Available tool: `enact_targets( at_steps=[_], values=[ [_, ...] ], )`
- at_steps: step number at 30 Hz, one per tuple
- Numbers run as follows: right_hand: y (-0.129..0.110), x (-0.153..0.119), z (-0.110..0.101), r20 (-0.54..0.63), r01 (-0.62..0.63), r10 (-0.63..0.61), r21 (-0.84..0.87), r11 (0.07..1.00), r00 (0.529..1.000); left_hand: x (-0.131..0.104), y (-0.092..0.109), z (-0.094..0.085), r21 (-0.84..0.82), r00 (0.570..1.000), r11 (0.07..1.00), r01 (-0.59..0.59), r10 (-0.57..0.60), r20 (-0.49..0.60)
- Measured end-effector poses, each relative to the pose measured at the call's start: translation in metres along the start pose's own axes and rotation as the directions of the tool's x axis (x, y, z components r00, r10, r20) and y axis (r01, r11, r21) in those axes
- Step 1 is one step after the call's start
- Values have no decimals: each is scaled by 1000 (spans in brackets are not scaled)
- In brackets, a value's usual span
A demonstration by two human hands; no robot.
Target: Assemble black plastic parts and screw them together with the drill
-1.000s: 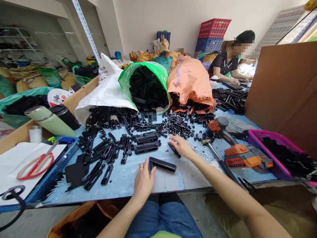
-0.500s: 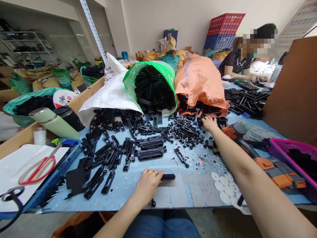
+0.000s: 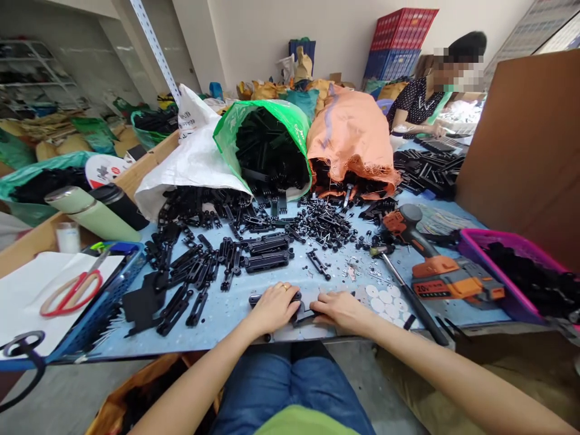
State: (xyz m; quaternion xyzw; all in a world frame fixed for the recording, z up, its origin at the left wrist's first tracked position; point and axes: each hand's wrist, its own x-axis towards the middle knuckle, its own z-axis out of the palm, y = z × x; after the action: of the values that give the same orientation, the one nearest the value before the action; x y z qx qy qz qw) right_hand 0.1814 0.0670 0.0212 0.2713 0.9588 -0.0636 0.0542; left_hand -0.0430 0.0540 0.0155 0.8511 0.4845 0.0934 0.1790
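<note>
Near the table's front edge, my left hand (image 3: 275,309) presses down over a black plastic arm (image 3: 254,299), whose end sticks out to its left. My right hand (image 3: 342,310) is close beside it, fingers closed on a dark flat plastic piece (image 3: 306,316) that meets the arm between the hands. The fingers cover most of both parts. Just beyond lie finished-looking black arms (image 3: 267,261) and a single jointed link (image 3: 318,264). White round discs (image 3: 385,296) lie to the right of my right hand.
A hammer (image 3: 403,287), a cordless drill (image 3: 446,272) and a pink basket (image 3: 502,290) stand to the right. Bags, including a green one (image 3: 299,121), spill black parts and screws (image 3: 326,223) at the back. Scissors (image 3: 75,293) lie left. A co-worker (image 3: 414,109) sits far right.
My right hand has come back from the parts by the orange bag to beside my left hand, with a dark flat piece. The view has tilted down and shifted right.
</note>
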Motion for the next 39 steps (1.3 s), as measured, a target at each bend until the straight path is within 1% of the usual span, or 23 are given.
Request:
enact_targets(
  at_steps=[2, 5, 8, 11, 14, 16, 18, 20, 21, 22, 24, 25, 26, 28, 30, 31, 32, 33, 35, 36, 37, 38, 39],
  values=[
    [-5, 1, 1, -16, -70, 70, -5, 998, 997, -4, 3, 0, -5, 1000, 1000, -2, 1, -27],
    [-14, 5, -9, -84, -140, 135, -57, 988, 987, -11, 6, 3, -13, 996, 1000, -7, 6, -88],
    [-24, 6, -21, -136, -181, 168, -94, 979, 976, -14, 5, 6, -15, 991, 1000, -26, 23, -133],
    [-26, 6, -29, -138, -159, 144, -103, 982, 980, -13, 3, 8, -12, 986, 999, -41, 38, -161],
    [-20, 4, -29, -125, -107, 95, -95, 990, 988, -12, 4, 12, -19, 983, 998, -53, 48, -178],
    [-13, 2, -25, -126, -99, 88, -76, 992, 988, -13, 7, 16, -14, 982, 999, -34, 31, -188],
    [-2, -1, -17, -130, -89, 83, -38, 995, 988, -13, 12, 18, -11, 987, 1000, -4, 2, -161],
    [11, -6, -7, -141, -53, 56, 26, 998, 988, -4, 15, 16, -27, 995, 1000, -16, 13, -98],
    [17, -9, -2, -152, -34, 43, 62, 997, 987, 6, 16, 13, -36, 997, 999, -40, 37, -73],
    [22, -12, 3, -166, -19, 35, 98, 995, 986, 20, 17, 8, -37, 996, 998, -60, 57, -71],
    [28, -19, 10, -189, -16, 47, 161, 987, 981, 60, 17, -2, 11, 991, 998, -61, 62, -117],
    [29, -22, 13, -197, -26, 64, 187, 982, 978, 84, 16, -6, 64, 987, 998, 1, 9, -161],
    [28, -25, 14, -201, -36, 79, 208, 977, 976, 109, 15, -10, 123, 986, 990, 67, -46, -163],
    [27, -29, 16, -202, -53, 102, 234, 971, 974, 156, 11, -12, 140, 986, 986, 93, -72, -152],
    [32, -30, 16, -212, -88, 139, 231, 969, 967, 190, 7, -7, 142, 986, 983, 113, -93, -140],
    [38, -29, 15, -225, -131, 182, 221, 966, 957, 201, 6, -3, 141, 984, 981, 132, -113, -141],
    [48, -26, 14, -242, -204, 251, 206, 957, 937, 208, 4, 2, 139, 980, 978, 157, -137, -145],
    [61, -21, 12, -254, -310, 349, 182, 933, 902, 213, 2, 7, 135, 975, 974, 182, -162, -151],
    [92, -8, 8, -263, -542, 554, 122, 831, 790, 216, -1, 14, 120, 967, 969, 217, -197, -162],
    [108, 0, 6, -260, -631, 630, 92, 771, 732, 216, -2, 16, 109, 965, 968, 225, -205, -166],
    [124, 9, 5, -253, -686, 678, 69, 724, 690, 214, -2, 16, 95, 963, 970, 225, -207, -173],
    [137, 17, 3, -245, -714, 702, 54, 698, 668, 212, -3, 14, 77, 962, 972, 221, -204, -183],
    [148, 24, 3, -236, -719, 708, 49, 693, 666, 208, -3, 11, 56, 960, 975, 213, -198, -199]
  ],
)
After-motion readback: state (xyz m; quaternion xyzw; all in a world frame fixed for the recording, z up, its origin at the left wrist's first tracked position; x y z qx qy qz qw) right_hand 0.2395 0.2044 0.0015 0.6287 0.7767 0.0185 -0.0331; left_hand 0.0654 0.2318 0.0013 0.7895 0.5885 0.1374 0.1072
